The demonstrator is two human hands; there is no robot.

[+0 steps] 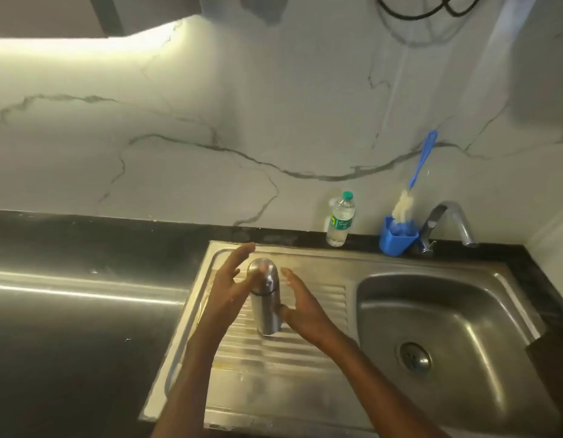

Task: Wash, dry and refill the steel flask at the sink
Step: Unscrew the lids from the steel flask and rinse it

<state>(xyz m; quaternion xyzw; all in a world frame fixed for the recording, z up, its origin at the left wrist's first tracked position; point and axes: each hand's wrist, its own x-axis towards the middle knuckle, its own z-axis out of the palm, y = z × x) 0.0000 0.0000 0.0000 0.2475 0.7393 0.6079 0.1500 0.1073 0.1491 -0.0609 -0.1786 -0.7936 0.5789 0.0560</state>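
Standing upright on the ribbed drainboard [305, 352] of the steel sink [523, 314] is the steel flask [265, 298], cap on, sitting well left of the basin. The person has a hand on either side of it. The left hand [229, 289] has its fingers spread and mostly straight, reaching up past the cap; its thumb side looks right against the flask, but I honestly can't tell if it's touching or just very close. The right hand [300, 306] is flat and open too, fingers straight and pointing toward the wall, thumb down by the flask's lower body. Neither hand is wrapped around anything.

Back along the black counter [84, 327] edge there's a plastic water bottle [340, 221] with a green cap, standing against the marble wall. Just right of it a blue holder [397, 240] has a blue-handled bottle brush [416, 175] stuck in it, bristles down, leaning on the wall. The tap [450, 221] is right beside that, behind the basin.
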